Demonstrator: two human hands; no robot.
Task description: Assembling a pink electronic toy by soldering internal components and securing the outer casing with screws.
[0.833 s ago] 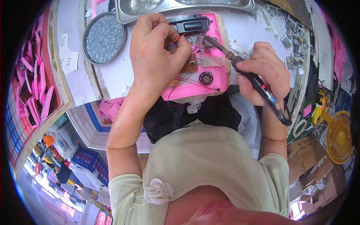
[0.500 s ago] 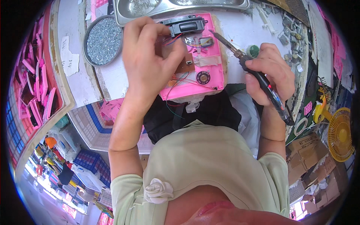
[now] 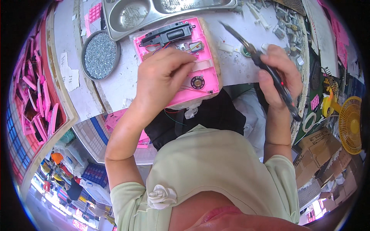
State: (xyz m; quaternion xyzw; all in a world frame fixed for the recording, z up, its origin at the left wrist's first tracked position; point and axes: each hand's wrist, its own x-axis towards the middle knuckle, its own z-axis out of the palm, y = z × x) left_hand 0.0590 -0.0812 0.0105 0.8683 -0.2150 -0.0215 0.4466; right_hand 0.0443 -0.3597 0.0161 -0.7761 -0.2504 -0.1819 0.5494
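A pink plastic case (image 3: 211,74) lies open side up on the table in front of me. Inside it sit a black motor-like module (image 3: 173,34) at the far end, a small clear-framed part with wires (image 3: 195,47) and a round black speaker (image 3: 197,82). My left hand (image 3: 162,73) is over the middle of the case, thumb and fingers pinched together; whatever is between them is hidden. It covers most of the circuit board and wires. My right hand (image 3: 283,77) grips a soldering iron (image 3: 275,75) with a small red light, its tip off the case's far right side.
A round tray of small metal screws (image 3: 101,56) stands left of the case. Behind is a metal compartment tray (image 3: 150,19). Small grey parts (image 3: 283,29) lie at the far right, and a small green-and-white container (image 3: 245,51) is beside the iron. Pink parts (image 3: 40,100) fill a bin at left.
My left hand has left the black module and come nearer, to the middle of the case. The soldering iron's tip is now farther from the case's right edge.
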